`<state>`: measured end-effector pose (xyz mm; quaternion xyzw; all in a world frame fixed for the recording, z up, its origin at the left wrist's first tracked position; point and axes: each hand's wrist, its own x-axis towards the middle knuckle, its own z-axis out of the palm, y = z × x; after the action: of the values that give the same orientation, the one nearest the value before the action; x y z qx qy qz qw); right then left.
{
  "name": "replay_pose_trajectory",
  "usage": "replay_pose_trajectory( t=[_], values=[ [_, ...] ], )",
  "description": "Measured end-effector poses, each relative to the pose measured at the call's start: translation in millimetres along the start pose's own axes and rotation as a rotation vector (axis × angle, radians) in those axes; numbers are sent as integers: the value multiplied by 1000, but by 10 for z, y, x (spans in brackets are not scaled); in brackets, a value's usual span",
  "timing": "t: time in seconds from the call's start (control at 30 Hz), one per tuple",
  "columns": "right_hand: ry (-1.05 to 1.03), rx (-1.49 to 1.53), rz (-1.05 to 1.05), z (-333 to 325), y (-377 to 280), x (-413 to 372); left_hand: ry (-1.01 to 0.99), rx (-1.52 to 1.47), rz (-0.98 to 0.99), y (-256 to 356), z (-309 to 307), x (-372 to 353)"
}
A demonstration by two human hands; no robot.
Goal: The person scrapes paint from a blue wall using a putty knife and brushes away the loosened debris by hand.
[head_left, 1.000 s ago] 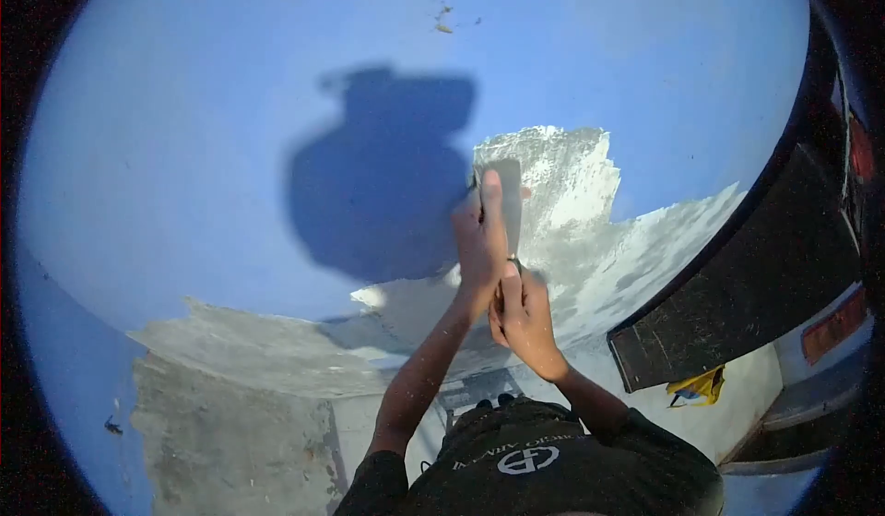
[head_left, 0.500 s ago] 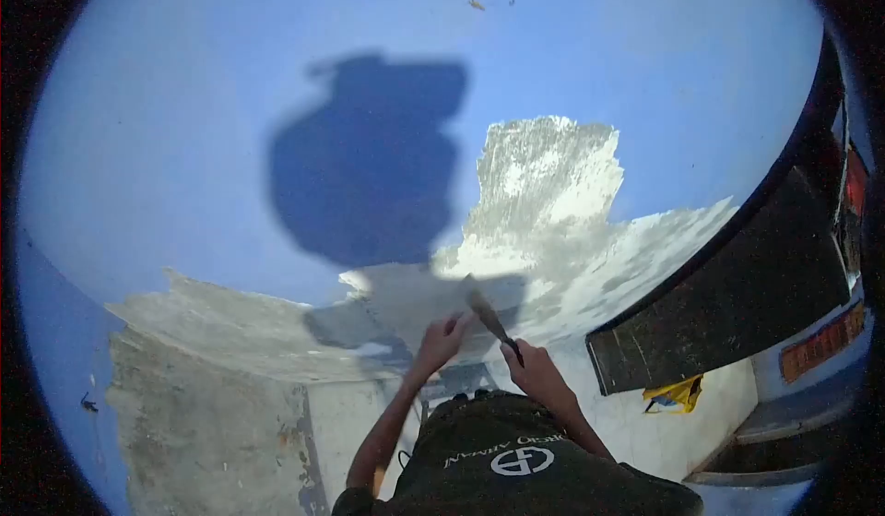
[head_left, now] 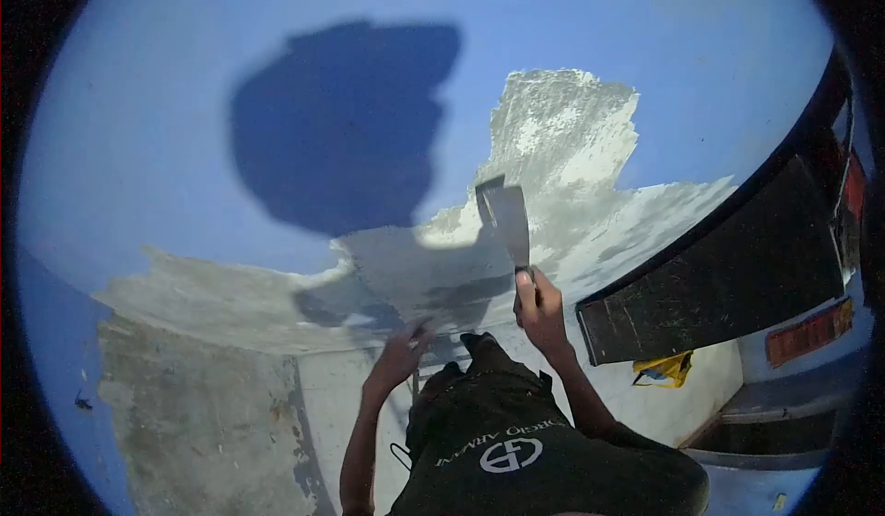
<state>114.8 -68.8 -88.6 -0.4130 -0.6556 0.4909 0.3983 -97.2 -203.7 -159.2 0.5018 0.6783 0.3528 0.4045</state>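
Observation:
In my right hand (head_left: 542,311) is a scraper (head_left: 508,224), its handle wrapped by my fingers and its broad metal blade pointing up. The blade overlaps the bare grey-white patch (head_left: 560,147) on the blue wall (head_left: 664,36), close beside its own shadow. Lower and to the left, my left hand (head_left: 399,357) is raised in front of the lower wall, near my dark shirt (head_left: 562,461). Its fingertips are smeared by motion, and no tool shows in it.
A large black board (head_left: 719,267) juts out on the right. Under it hangs a yellow bag-like thing (head_left: 664,369). Dark shelves (head_left: 774,433) stand at the lower right. The shadow (head_left: 341,129) of my head covers part of the blue wall.
My right hand has risen with the scraper, its blade now higher and more upright against the wall. My left hand has dropped down and to the left. The view has tilted slightly.

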Motion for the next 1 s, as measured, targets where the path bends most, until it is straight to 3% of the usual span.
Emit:
replay_pose_trajectory(
  t=[0.03,0.17,0.2,0.27,0.33,0.5,0.6,0.73,0.8,0.87,0.9,1.0],
  values=[
    [-21,-3,-94,1,-64,67,-27,-66,-11,300,91,152],
    [-58,172,23,92,-196,120,285,-133,605,936,437,731],
    [-57,148,-9,101,-115,121,285,-139,604,1082,450,865],
    [-55,126,-40,115,13,116,214,-464,506,1370,439,1081],
    [20,122,-95,139,77,122,260,-520,482,1628,477,1146],
    [-17,143,-88,83,-154,208,363,-703,435,1870,528,1330],
    [34,34,-119,140,-175,193,298,-872,386,2039,387,1372],
    [47,11,-123,73,-187,192,336,-865,389,1896,502,1455],
    [8,-49,-123,38,-149,207,447,-918,346,1951,578,1478],
    [1,-43,-77,76,-220,221,385,-919,325,2000,457,1444],
    [-16,9,-84,88,-196,197,286,-1019,200,2061,412,1360],
    [-38,8,-167,-21,-74,245,464,-878,340,1872,559,1544]
  ],
)
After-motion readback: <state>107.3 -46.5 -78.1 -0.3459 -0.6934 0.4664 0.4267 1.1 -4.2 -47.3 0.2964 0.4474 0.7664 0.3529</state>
